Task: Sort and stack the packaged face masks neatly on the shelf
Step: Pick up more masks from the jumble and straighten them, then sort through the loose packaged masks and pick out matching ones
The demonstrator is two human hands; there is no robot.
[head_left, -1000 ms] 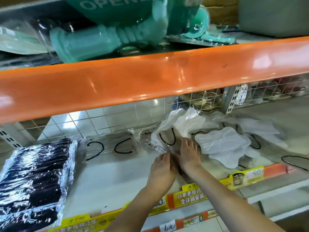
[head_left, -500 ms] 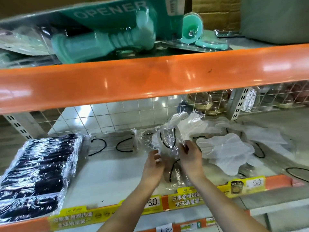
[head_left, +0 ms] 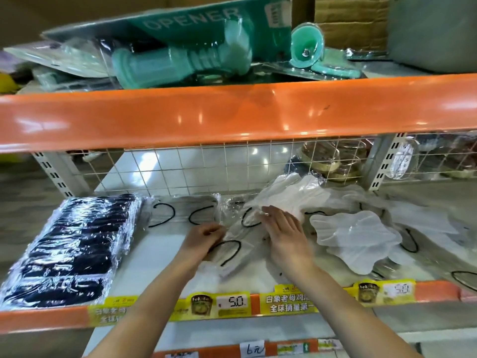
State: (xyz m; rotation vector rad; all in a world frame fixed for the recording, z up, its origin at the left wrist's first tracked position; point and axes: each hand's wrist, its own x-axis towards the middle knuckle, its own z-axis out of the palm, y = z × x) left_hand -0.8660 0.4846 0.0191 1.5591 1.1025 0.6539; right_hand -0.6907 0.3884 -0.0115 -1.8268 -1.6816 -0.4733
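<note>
A white shelf (head_left: 160,257) with an orange front edge carries the goods, and a white wire grid (head_left: 206,166) closes its back. At far left lies a stack of black masks in clear wrap (head_left: 69,249). Just right of it, against the grid, sits a grey wrapped mask pack (head_left: 180,210) with black ear loops. In the middle the left hand (head_left: 204,237), fingers curled, grips the edge of a clear-wrapped mask packet (head_left: 237,248) lying on the shelf. The right hand (head_left: 284,233) lies flat, fingers straight, pressing on the same packet and the pile behind. Farther right sprawls a loose heap of white masks (head_left: 356,236). Yellow price labels (head_left: 232,303) line the front edge. Above, an orange beam (head_left: 232,115) holds a teal opener in packaging (head_left: 185,60).
</note>
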